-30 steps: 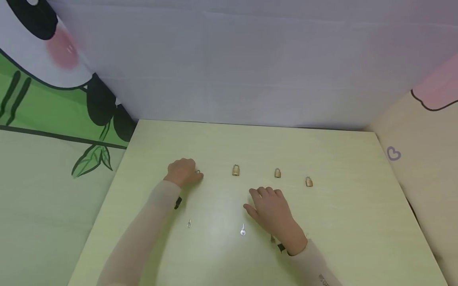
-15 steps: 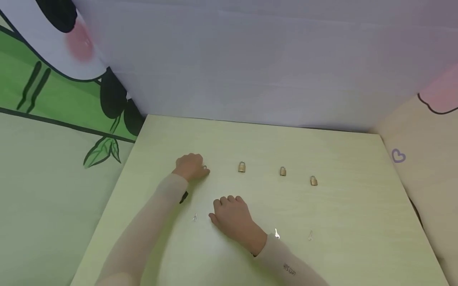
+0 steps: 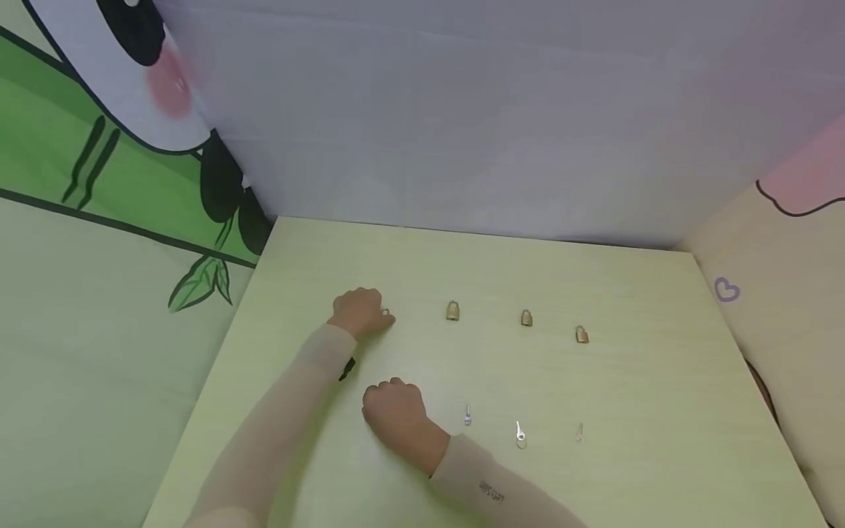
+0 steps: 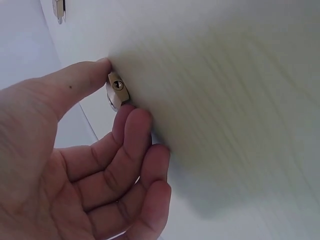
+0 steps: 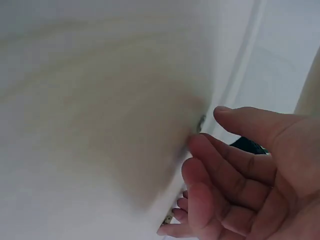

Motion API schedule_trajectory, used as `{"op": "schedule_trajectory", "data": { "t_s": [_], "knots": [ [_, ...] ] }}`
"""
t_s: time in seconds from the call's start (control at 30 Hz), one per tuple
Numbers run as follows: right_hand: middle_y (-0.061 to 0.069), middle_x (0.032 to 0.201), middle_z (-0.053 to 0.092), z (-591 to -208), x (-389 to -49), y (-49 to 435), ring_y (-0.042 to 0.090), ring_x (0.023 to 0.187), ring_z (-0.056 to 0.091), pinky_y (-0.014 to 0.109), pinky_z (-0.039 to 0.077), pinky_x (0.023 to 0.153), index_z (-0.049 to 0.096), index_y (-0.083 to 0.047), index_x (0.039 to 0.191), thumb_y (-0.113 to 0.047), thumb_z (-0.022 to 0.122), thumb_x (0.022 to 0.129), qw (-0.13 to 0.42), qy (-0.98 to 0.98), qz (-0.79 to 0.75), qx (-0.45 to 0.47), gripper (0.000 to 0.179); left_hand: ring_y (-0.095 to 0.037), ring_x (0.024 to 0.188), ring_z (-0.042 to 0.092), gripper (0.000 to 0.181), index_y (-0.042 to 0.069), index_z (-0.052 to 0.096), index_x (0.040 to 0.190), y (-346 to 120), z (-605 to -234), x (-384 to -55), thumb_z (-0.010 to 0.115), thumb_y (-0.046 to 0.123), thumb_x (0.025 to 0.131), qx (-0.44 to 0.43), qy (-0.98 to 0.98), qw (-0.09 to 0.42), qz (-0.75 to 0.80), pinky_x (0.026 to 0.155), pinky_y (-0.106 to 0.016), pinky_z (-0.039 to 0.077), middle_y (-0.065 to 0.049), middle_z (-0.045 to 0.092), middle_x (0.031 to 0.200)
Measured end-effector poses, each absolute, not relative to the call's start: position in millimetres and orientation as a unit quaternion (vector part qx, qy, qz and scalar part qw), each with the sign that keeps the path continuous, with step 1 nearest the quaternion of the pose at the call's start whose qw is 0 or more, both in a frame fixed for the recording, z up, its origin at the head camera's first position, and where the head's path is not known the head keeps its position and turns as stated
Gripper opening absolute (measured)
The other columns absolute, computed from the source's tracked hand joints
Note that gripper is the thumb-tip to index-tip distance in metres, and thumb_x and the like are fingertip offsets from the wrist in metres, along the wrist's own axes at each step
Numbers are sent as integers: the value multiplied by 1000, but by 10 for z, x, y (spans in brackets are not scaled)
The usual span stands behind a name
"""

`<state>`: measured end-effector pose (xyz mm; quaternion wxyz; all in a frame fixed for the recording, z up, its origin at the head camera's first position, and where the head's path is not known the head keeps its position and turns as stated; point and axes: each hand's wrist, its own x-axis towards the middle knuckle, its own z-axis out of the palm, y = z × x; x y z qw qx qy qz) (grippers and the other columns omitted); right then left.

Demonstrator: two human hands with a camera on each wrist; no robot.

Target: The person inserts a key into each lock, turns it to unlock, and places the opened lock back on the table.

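In the head view my left hand (image 3: pixel 359 312) is at the left end of a row of small brass padlocks. Its thumb and fingers hold a padlock (image 4: pixel 118 89) by opposite sides, keyhole face showing in the left wrist view. Lower down, my right hand (image 3: pixel 399 419) is low over the table with its fingers bent. A small dark metal piece, probably a key (image 5: pixel 201 123), lies at the gap between its thumb and forefinger, which stand apart. From above, the right hand hides that piece.
Three more padlocks, a larger one (image 3: pixel 452 312), a middle one (image 3: pixel 526 318) and a right one (image 3: pixel 582 335), sit on the pale table (image 3: pixel 634 381). Nearer lie three keys: a silver key (image 3: pixel 467 416), a ringed key (image 3: pixel 520 435) and a faint key (image 3: pixel 579 433). Printed cloth walls (image 3: pixel 462 132) border the table.
My right hand has moved left and slightly down over the table, uncovering the keys to its right and covering the leftmost one. My left hand keeps its hold on the padlock.
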<state>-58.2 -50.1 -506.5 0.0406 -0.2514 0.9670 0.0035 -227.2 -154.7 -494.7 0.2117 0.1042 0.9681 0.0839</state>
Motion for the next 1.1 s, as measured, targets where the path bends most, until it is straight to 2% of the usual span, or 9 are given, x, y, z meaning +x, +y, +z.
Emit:
{"op": "schedule_trajectory", "data": {
  "t_s": [0.17,0.53,0.7,0.83,0.93,1.1],
  "knots": [
    [1,71,61,-5103,-580,-577,17,64,56,34,49,51,62,-14,73,-10,69,89,70,971,-4,-230,18,-21,65,48,40,8,59,84,-1560,-4943,-2258,65,46,93,109,969,203,88,60,-37,41,-5,53,71],
    [2,70,62,-5134,-577,-711,17,65,59,35,51,51,64,-12,76,-8,67,91,79,977,2,-199,16,-20,63,48,40,8,62,85,-1657,-4980,-2248,65,47,93,109,966,213,96,57,-34,40,-4,54,69],
    [3,69,60,-5111,-603,-752,18,62,60,35,50,48,62,-11,77,-17,65,96,81,981,-14,-174,21,-21,65,51,40,8,62,87,-1732,-4996,-2256,64,48,93,108,967,207,100,59,-36,43,-6,57,73],
    [3,76,61,-5116,-618,-731,18,66,61,35,50,48,62,-9,84,-24,63,98,68,983,-34,-169,21,-22,65,51,40,8,62,86,-1724,-4977,-2265,64,47,93,103,967,208,101,59,-37,42,-6,57,72],
    [3,82,60,-5118,-615,-710,17,68,60,34,49,48,62,-9,90,-20,64,97,54,983,-34,-174,13,-21,65,50,40,8,62,88,-1679,-4971,-2278,64,48,93,114,967,206,102,60,-38,43,-6,57,73],
    [4,84,60,-5090,-600,-725,17,70,60,33,50,50,63,-9,90,-9,64,96,58,981,-27,-183,6,-22,66,51,39,8,62,89,-1638,-4972,-2276,65,47,93,121,965,208,102,63,-39,46,-6,58,75]
  ]
}}
